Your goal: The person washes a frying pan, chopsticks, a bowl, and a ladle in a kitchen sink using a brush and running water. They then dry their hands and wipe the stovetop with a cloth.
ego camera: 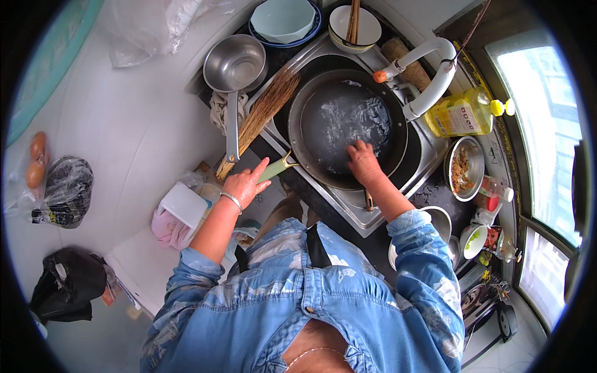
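Note:
A wide dark frying pan (345, 172) sits on a steel-framed black surround (336, 207), which may be a stove or a sink. Milky, whitish liquid (336, 112) covers part of its bottom. The pan's pale green handle (275, 170) lies between the thumb and forefinger of my left hand (245, 184), the forefinger stretched along it. Inside the pan, at its near right, my right hand (364, 161) has its fingers bent down to the bottom. Whether anything is under those fingers is hidden.
Left of the pan are a bundled-straw brush (266, 112) and a long-handled steel saucepan (233, 70). A white pipe spout (436, 51) reaches over the pan's far right rim. An oil bottle (459, 114) and a steel bowl of food (461, 168) stand to the right.

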`<action>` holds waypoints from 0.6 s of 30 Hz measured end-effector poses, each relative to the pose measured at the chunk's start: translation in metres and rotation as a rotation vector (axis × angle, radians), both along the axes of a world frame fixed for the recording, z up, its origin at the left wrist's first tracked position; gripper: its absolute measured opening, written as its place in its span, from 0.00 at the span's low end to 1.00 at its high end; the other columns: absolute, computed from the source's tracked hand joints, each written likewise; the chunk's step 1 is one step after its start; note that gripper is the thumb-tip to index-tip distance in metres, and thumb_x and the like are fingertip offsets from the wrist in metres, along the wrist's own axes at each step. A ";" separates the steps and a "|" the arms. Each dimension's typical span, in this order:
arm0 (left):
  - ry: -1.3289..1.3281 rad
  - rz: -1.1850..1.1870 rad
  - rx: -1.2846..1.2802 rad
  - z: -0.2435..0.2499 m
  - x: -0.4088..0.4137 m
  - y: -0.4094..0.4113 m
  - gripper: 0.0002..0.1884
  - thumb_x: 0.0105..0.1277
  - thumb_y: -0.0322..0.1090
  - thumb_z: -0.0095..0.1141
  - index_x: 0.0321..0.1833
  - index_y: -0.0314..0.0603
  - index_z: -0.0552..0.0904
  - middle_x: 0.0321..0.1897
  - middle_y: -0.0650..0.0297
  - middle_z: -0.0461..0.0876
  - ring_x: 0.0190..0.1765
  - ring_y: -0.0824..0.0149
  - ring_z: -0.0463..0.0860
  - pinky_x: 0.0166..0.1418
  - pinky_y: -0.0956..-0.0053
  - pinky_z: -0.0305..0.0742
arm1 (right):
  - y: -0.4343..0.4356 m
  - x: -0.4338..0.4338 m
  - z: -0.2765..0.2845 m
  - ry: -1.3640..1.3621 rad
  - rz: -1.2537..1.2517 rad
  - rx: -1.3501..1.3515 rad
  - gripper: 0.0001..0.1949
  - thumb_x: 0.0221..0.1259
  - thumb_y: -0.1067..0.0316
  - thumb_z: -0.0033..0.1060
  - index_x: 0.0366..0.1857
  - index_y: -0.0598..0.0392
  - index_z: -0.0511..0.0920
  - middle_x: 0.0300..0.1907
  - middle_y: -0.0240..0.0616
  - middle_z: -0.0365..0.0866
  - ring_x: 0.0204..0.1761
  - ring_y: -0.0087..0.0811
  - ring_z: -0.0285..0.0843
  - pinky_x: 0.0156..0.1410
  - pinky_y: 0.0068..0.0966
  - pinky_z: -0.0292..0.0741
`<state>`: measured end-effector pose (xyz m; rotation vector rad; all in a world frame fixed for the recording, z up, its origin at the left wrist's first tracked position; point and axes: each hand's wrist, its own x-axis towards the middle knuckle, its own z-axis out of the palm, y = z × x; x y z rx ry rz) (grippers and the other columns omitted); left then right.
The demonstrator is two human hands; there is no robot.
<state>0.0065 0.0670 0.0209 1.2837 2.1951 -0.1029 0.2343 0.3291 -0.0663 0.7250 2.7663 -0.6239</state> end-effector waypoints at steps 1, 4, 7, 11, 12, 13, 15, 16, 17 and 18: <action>0.000 -0.002 -0.004 0.000 0.001 0.000 0.32 0.64 0.55 0.54 0.71 0.63 0.64 0.36 0.51 0.81 0.36 0.46 0.83 0.41 0.55 0.77 | -0.006 -0.007 0.006 0.063 0.005 -0.048 0.19 0.46 0.73 0.64 0.47 0.51 0.78 0.51 0.45 0.71 0.52 0.50 0.68 0.59 0.37 0.71; 0.027 -0.019 0.069 -0.008 0.000 -0.005 0.30 0.65 0.57 0.52 0.70 0.63 0.65 0.33 0.51 0.81 0.33 0.46 0.83 0.38 0.54 0.79 | -0.016 -0.028 -0.013 0.230 0.043 -0.015 0.18 0.46 0.74 0.62 0.46 0.52 0.78 0.51 0.45 0.71 0.52 0.50 0.68 0.60 0.36 0.70; 0.054 -0.013 0.095 -0.009 0.001 -0.006 0.29 0.65 0.57 0.52 0.68 0.62 0.67 0.32 0.52 0.81 0.32 0.48 0.83 0.37 0.55 0.79 | -0.005 -0.059 -0.027 0.300 0.053 0.092 0.17 0.48 0.74 0.58 0.45 0.52 0.78 0.51 0.45 0.71 0.53 0.50 0.68 0.60 0.36 0.71; 0.075 0.008 0.057 -0.006 0.003 -0.004 0.29 0.64 0.56 0.55 0.67 0.61 0.68 0.33 0.53 0.82 0.34 0.49 0.83 0.37 0.57 0.78 | 0.036 -0.096 -0.042 0.227 0.023 0.263 0.14 0.53 0.74 0.52 0.44 0.53 0.78 0.52 0.44 0.71 0.54 0.50 0.68 0.57 0.35 0.76; 0.080 0.010 0.055 -0.004 0.004 -0.003 0.29 0.64 0.56 0.55 0.67 0.61 0.68 0.33 0.53 0.82 0.34 0.49 0.83 0.38 0.57 0.78 | 0.052 -0.097 -0.049 0.288 0.028 0.356 0.13 0.53 0.74 0.51 0.44 0.53 0.78 0.52 0.43 0.71 0.55 0.49 0.68 0.54 0.35 0.79; 0.084 0.018 0.051 -0.004 0.004 -0.004 0.29 0.64 0.56 0.55 0.66 0.61 0.69 0.33 0.53 0.82 0.34 0.49 0.83 0.38 0.57 0.78 | 0.064 -0.096 -0.043 0.260 -0.002 0.360 0.13 0.53 0.73 0.52 0.44 0.52 0.78 0.53 0.41 0.71 0.55 0.48 0.68 0.53 0.36 0.79; 0.080 0.015 0.048 -0.003 0.003 -0.004 0.29 0.65 0.57 0.52 0.67 0.61 0.68 0.33 0.52 0.82 0.34 0.48 0.83 0.38 0.55 0.78 | 0.082 -0.082 -0.029 0.134 -0.017 0.374 0.15 0.52 0.74 0.54 0.45 0.49 0.78 0.54 0.41 0.71 0.57 0.47 0.67 0.58 0.36 0.76; 0.076 0.017 0.048 -0.003 0.003 -0.005 0.29 0.66 0.57 0.51 0.68 0.61 0.67 0.33 0.52 0.81 0.34 0.48 0.83 0.38 0.55 0.79 | 0.085 -0.074 -0.021 0.063 -0.002 0.420 0.14 0.51 0.73 0.54 0.43 0.49 0.78 0.52 0.40 0.71 0.56 0.45 0.67 0.54 0.37 0.78; 0.071 0.022 0.045 -0.004 0.003 -0.007 0.29 0.66 0.57 0.51 0.68 0.61 0.67 0.33 0.52 0.81 0.34 0.48 0.83 0.39 0.54 0.79 | 0.086 -0.063 -0.013 -0.007 0.013 0.467 0.13 0.51 0.72 0.55 0.42 0.49 0.78 0.50 0.38 0.71 0.56 0.44 0.67 0.50 0.37 0.80; 0.060 0.019 0.050 -0.006 0.003 -0.007 0.29 0.66 0.58 0.50 0.68 0.61 0.66 0.33 0.52 0.81 0.35 0.48 0.83 0.39 0.54 0.78 | 0.091 -0.047 -0.019 -0.003 0.017 0.523 0.09 0.52 0.70 0.56 0.38 0.49 0.79 0.47 0.36 0.71 0.54 0.41 0.68 0.46 0.37 0.81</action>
